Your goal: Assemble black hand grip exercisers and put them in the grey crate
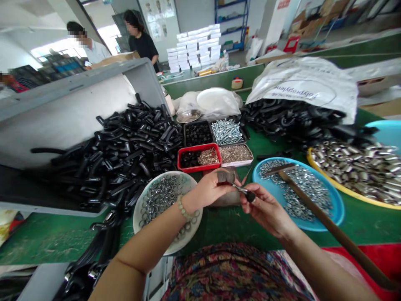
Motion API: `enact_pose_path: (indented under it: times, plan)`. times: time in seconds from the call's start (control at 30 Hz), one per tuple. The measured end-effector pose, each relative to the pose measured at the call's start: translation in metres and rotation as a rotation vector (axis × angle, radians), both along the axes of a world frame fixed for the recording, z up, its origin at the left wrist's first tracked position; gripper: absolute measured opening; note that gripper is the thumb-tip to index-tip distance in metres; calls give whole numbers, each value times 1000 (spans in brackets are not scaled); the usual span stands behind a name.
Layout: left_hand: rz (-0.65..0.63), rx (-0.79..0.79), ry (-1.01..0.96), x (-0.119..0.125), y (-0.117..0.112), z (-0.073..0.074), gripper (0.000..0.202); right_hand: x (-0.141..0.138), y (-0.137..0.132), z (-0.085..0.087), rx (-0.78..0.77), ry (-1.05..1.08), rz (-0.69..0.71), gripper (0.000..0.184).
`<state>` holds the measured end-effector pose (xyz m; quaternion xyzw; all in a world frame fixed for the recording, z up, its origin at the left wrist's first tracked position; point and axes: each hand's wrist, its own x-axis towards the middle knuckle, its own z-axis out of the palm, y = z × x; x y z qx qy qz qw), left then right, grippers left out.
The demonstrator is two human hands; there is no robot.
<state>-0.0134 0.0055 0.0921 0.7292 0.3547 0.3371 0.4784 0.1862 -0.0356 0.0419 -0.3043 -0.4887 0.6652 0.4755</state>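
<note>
The left hand [216,188] and right hand [266,209] both grip a small metal part [240,189] at the fingertips, above the tabletop [219,230]. A white bowl [137,225] of metal rings [159,196] stands beside the left forearm; a blue basin [300,223], with a hammer [332,223] across it, stands to the right. Beyond the hands, a red tray [199,170] adjoins a pale tray [238,163]. Silver screws [227,131] lie behind these. Farther back, a white sack [313,79] covers some black parts [288,119].
</note>
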Motion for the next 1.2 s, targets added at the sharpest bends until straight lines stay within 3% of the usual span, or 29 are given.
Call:
enact_pose_path:
  times: [0.07, 0.17, 0.27, 0.37, 0.53, 0.63, 0.7, 0.8, 0.83, 1.03, 1.13, 1.2]
  plan:
    - [34, 55, -44, -1, -6, 1, 13, -6, -1, 0, -154, 160, 8, 24]
    - [48, 108, -54, -2, -13, -3, 15, -8, -2, 3, -230, 221, 9, 28]
    - [121, 222, 17, -5, -14, -5, 28, -6, -1, 4, -220, 123, 26, 30]
    - [75, 256, 53, -7, -14, 1, 33, -3, 2, -1, -193, 20, 19, 30]
    - [124, 9, 37, -8, -23, 18, 31, 2, 4, -9, -43, -42, -30, 21]
    - [-128, -196, -100, -11, -30, 28, 44, 4, 3, -15, -28, -157, -3, 23]
    - [-148, -220, -114, -15, -31, 30, 45, 5, 3, -19, -16, -161, -48, 26]
    - [147, -155, 43, -21, -26, 23, 39, 4, 3, -21, 0, -153, -30, 25]
    - [183, -140, 91, -22, -24, 19, 38, 3, 2, -21, -1, -159, 9, 23]
    - [56, -119, 142, -29, -18, -3, 24, -5, -1, -19, -55, -110, 97, 20]
    - [41, -239, 163, -34, -17, -9, 22, -6, -2, -17, -29, -167, 120, 21]
    - [43, -343, 166, -37, -16, -11, 23, -6, -4, -15, 91, -319, 115, 21]
